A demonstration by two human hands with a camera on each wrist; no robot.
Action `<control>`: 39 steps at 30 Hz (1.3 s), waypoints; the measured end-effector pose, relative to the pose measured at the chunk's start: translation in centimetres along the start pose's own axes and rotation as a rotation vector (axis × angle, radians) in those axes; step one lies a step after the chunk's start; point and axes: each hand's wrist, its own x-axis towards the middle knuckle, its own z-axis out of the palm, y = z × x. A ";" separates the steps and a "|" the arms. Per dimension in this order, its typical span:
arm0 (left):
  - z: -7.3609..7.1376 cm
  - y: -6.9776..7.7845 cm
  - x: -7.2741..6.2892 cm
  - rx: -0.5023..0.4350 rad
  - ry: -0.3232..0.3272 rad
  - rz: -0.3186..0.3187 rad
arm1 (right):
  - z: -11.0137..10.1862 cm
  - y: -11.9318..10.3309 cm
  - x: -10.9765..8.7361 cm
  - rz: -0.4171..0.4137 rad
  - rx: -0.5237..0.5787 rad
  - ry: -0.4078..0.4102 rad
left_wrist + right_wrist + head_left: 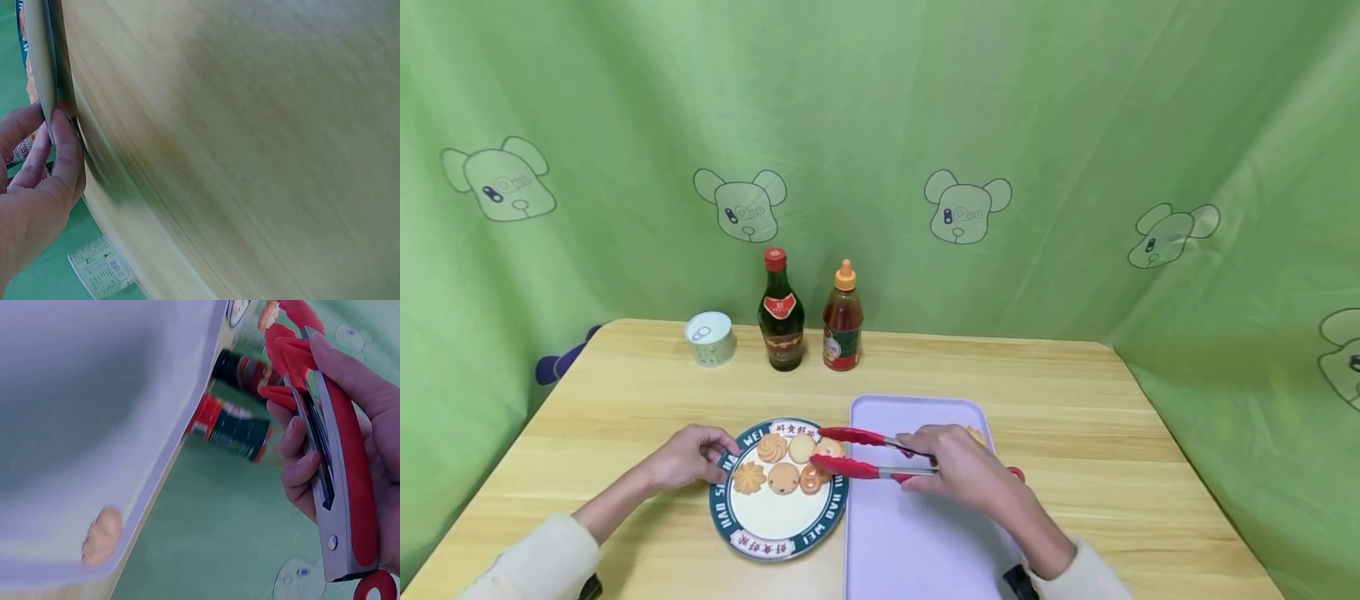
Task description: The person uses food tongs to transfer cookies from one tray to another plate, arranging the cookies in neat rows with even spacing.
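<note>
My left hand pinches the left rim of a round plate with a dark green lettered border; in the left wrist view the thumb and fingers lie on either side of the rim. Several cookies of different shapes are grouped on the plate's upper half. Red-tipped metal tongs are gripped in my right hand, pointing left over the plate's right side. A cookie shows at the tong tips in the right wrist view; whether it touches the plate I cannot tell.
A lilac tray stands right of the plate, with a cookie in its far right corner. Along the back of the table stand a can, a dark red-capped bottle and an orange-capped sauce bottle. A green curtain hangs behind.
</note>
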 end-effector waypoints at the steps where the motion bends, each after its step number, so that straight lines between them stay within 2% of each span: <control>1: 0.0 0.0 0.0 0.003 -0.001 0.000 | 0.1 -0.4 0.2 -0.007 0.001 -0.009; 8: -0.1 0.1 0.0 -0.002 -0.007 -0.001 | 1.3 -2.7 1.3 -0.071 0.023 -0.090; 14: 0.0 -0.1 0.0 -0.003 -0.016 0.000 | 2.6 -4.1 2.2 -0.147 0.032 -0.114; 19: -0.1 -0.1 0.1 -0.008 -0.020 0.014 | 3.1 -5.0 2.6 -0.176 0.012 -0.142; 34: -0.2 0.2 0.0 -0.014 -0.020 0.011 | 4.1 -5.8 2.8 -0.159 -0.048 -0.185; 39: -0.1 0.1 0.0 -0.016 -0.018 0.009 | 3.9 -5.3 2.5 -0.138 -0.018 -0.179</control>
